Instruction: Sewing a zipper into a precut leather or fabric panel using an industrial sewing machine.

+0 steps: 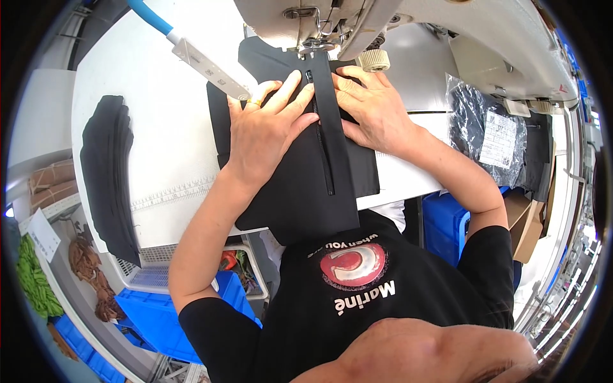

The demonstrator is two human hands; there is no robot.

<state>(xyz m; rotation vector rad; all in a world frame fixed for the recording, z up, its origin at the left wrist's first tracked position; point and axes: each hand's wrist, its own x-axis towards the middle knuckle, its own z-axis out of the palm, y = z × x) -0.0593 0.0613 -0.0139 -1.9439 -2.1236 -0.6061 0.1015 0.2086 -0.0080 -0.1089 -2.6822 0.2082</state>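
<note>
A black fabric panel (pixel 281 204) lies on the white table under a sewing machine (pixel 319 46), its near end hanging over the table edge toward me. A black zipper (pixel 324 150) runs lengthwise down it, beside a folded strip of the same cloth. My left hand (pixel 265 121) rests flat on the panel just left of the zipper, fingers spread toward the needle area. On the other side my right hand (pixel 370 105) presses the cloth with its fingers apart, thumb by the strip. The fingertips of both are close to the presser foot. Neither hand grips anything visible.
A stack of black cloth pieces (pixel 107 172) lies at the table's left. A lamp arm with a blue hose (pixel 207 67) reaches over my left hand. To the right lies a clear plastic bag (pixel 491 131) with a label. Blue bins (pixel 159 319) and a white basket (pixel 255 271) stand below.
</note>
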